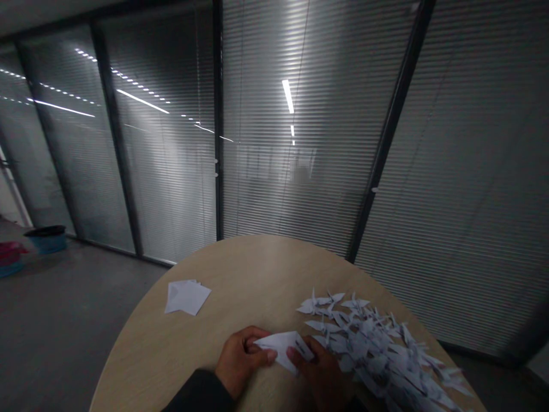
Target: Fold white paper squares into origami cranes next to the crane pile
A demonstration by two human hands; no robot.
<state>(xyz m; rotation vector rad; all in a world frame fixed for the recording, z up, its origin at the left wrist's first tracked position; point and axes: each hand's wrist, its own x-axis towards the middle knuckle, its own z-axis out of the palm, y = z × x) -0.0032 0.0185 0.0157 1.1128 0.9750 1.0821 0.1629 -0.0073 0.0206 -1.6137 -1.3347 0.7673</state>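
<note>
A partly folded sheet of white paper (281,345) is held between my two hands, low over the near part of the table. My left hand (242,357) pinches its left end, the thumb lying on top. On the opposite side my right hand (319,366) grips the paper, thumb pressed on its face; the fingers behind are partly hidden. Dark printed marks show near the paper's right edge. Just beyond my right hand spreads a heap of folded white paper cranes (373,343). A small stack of white paper squares (187,297) lies to the left.
The round wooden table (266,269) has its far edge close to a glass partition with blinds (291,189). On the grey floor at far left stand a blue bucket with a dark rim (49,240) and a pink and blue bucket (11,257).
</note>
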